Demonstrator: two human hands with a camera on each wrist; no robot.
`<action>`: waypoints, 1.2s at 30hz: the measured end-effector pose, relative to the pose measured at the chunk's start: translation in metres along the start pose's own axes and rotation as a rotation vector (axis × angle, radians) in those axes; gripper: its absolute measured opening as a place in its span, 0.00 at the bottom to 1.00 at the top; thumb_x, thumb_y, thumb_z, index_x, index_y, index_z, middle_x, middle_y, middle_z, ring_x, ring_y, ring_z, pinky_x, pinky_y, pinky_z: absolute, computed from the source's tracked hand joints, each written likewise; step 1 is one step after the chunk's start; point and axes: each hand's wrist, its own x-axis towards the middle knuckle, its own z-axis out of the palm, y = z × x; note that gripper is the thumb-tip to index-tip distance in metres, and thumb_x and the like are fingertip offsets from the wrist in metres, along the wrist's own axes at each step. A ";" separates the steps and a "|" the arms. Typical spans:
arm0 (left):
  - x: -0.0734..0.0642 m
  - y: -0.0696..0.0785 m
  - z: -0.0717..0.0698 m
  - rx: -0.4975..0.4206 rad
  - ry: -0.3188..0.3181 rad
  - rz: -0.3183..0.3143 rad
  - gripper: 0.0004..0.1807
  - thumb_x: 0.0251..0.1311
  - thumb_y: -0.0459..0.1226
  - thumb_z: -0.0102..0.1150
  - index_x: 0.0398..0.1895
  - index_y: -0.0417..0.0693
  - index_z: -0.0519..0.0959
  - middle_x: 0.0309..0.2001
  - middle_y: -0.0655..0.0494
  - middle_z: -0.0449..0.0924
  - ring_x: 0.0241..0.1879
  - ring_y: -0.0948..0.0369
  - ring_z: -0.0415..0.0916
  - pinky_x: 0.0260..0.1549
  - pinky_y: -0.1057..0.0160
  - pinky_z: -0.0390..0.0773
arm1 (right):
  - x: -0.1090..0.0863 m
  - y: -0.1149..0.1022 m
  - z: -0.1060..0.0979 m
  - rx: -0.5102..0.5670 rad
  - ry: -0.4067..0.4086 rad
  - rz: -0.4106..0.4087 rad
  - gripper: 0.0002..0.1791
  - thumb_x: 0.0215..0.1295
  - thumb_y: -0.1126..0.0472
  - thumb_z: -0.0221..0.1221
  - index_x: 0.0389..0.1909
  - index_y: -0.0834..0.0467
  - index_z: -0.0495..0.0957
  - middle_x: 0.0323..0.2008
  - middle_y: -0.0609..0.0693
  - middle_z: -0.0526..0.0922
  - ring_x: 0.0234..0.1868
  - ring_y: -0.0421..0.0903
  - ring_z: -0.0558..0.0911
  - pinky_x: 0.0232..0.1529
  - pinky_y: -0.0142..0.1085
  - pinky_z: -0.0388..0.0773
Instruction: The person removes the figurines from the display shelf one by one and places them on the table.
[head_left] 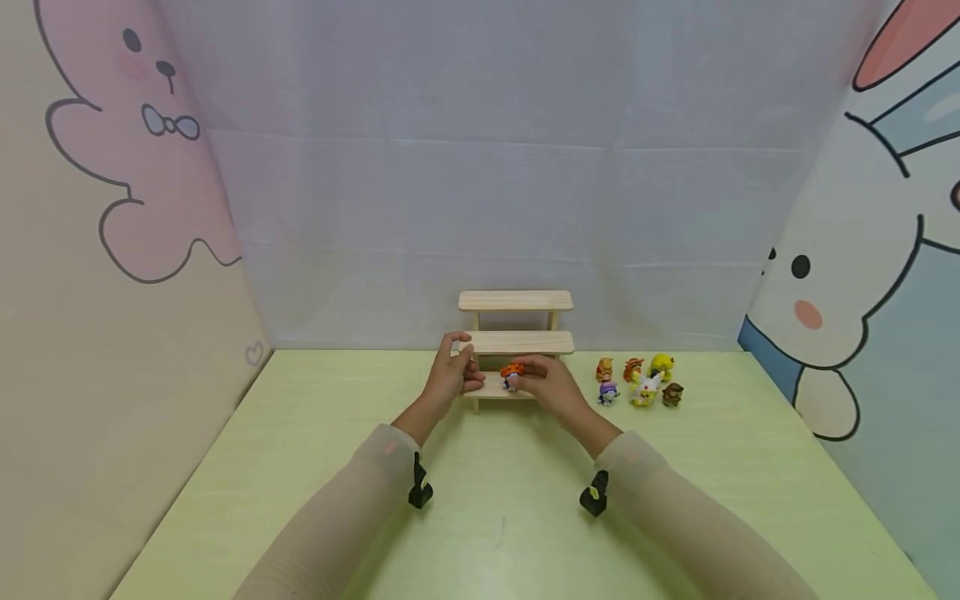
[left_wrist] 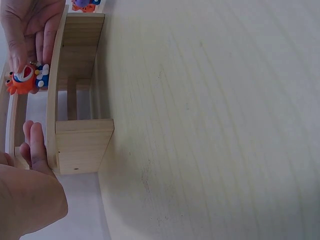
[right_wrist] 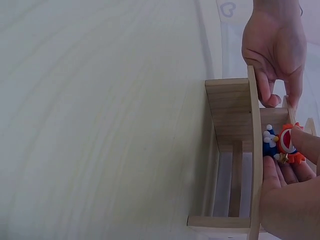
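Observation:
A small figurine (head_left: 512, 377) with an orange crab-like hat and a blue-and-white body is upright at the lowest step of a three-tier wooden display stand (head_left: 517, 342). My right hand (head_left: 553, 385) pinches it between thumb and fingers; the right wrist view shows the thumb on the figurine's orange head (right_wrist: 295, 156). Whether its base touches the board cannot be told. At the stand's left end is my left hand (head_left: 447, 375), its fingers (left_wrist: 37, 142) fairly straight against the lowest step's end and nothing visible between them.
Right of the stand, several small figurines stand grouped on the pale table (head_left: 495, 500): a yellow one (head_left: 662, 367), a white-eared one (head_left: 645, 389), a purple-hatted one (head_left: 607, 393) and a brown one (head_left: 672, 394) among them. A grey-white curtain (head_left: 510, 167) hangs behind.

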 end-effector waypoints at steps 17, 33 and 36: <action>-0.002 0.002 0.001 -0.028 -0.005 0.003 0.15 0.82 0.42 0.47 0.65 0.53 0.65 0.30 0.50 0.72 0.24 0.60 0.81 0.27 0.64 0.87 | -0.015 0.014 -0.036 0.032 -0.053 -0.004 0.26 0.73 0.62 0.64 0.68 0.64 0.74 0.60 0.60 0.81 0.54 0.52 0.85 0.59 0.48 0.82; -0.002 0.002 0.000 -0.007 -0.009 0.005 0.16 0.82 0.42 0.46 0.66 0.51 0.64 0.31 0.49 0.72 0.25 0.60 0.81 0.29 0.64 0.87 | -0.029 0.021 -0.062 -0.001 -0.070 -0.018 0.27 0.73 0.60 0.64 0.69 0.62 0.73 0.60 0.60 0.82 0.58 0.53 0.83 0.63 0.56 0.78; -0.002 0.002 0.001 -0.007 -0.008 0.004 0.16 0.82 0.42 0.46 0.66 0.51 0.64 0.30 0.50 0.72 0.25 0.60 0.81 0.28 0.64 0.87 | -0.031 0.022 -0.066 0.003 -0.071 -0.024 0.26 0.73 0.61 0.64 0.69 0.63 0.74 0.59 0.60 0.82 0.57 0.53 0.83 0.63 0.56 0.77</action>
